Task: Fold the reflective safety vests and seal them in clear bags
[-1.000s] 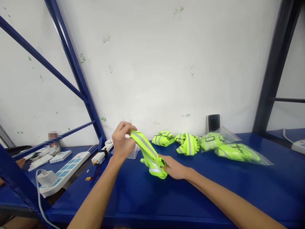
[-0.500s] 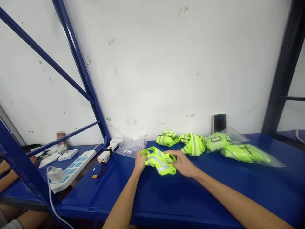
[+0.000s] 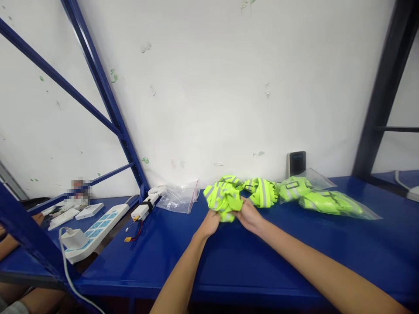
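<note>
A bunched yellow-green strap bundle with grey reflective stripes is held up above the blue table. My left hand grips its lower left side, and my right hand has its fingers closed on the lower right. Some fingertips are hidden by the fabric. Just behind it lies a second bundle, partly covered. Another striped bundle rests to the right, beyond my right hand.
Bagged bundles lie at right, before a black-fronted device. Left are a clear bag, a white fan, a wired white pack, a power strip and blue frame posts. A person's arm shows far left.
Both hands have moved closer together, and the bundle between them is raised and more tightly bunched. It now overlaps the bundle behind it. The view has shifted slightly.
</note>
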`<action>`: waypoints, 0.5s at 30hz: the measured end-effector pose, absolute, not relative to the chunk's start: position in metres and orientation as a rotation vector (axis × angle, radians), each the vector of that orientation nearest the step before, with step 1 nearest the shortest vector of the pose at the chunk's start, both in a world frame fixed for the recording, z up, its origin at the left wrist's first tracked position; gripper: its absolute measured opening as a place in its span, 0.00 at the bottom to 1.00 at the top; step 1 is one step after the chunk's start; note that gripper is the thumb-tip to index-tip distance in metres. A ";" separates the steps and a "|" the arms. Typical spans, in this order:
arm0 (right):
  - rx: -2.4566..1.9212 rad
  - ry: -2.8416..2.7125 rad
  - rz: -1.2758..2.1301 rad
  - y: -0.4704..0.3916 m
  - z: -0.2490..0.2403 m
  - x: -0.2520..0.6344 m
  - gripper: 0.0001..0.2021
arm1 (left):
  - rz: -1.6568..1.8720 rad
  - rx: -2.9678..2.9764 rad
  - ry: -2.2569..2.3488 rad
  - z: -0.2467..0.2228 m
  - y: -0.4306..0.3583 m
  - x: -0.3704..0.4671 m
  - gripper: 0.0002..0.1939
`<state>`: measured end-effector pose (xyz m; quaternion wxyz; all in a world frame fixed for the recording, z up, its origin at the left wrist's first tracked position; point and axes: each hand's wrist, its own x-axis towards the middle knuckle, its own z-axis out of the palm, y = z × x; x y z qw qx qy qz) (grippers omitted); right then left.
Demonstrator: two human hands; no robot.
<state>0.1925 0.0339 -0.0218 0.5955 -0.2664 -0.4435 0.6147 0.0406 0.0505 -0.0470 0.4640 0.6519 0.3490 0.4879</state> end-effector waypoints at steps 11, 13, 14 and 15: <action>-0.825 -1.148 1.129 0.050 -0.034 0.200 0.18 | 1.131 1.464 0.856 -0.045 0.054 0.040 0.18; -0.912 -1.242 0.900 0.053 -0.037 0.200 0.21 | 1.146 1.413 0.814 -0.042 0.049 0.041 0.26; -0.932 -1.302 0.813 0.054 -0.040 0.200 0.22 | 1.149 1.392 0.808 -0.040 0.046 0.042 0.29; -0.924 -1.364 0.766 0.055 -0.042 0.200 0.23 | 1.150 1.374 0.812 -0.038 0.044 0.043 0.31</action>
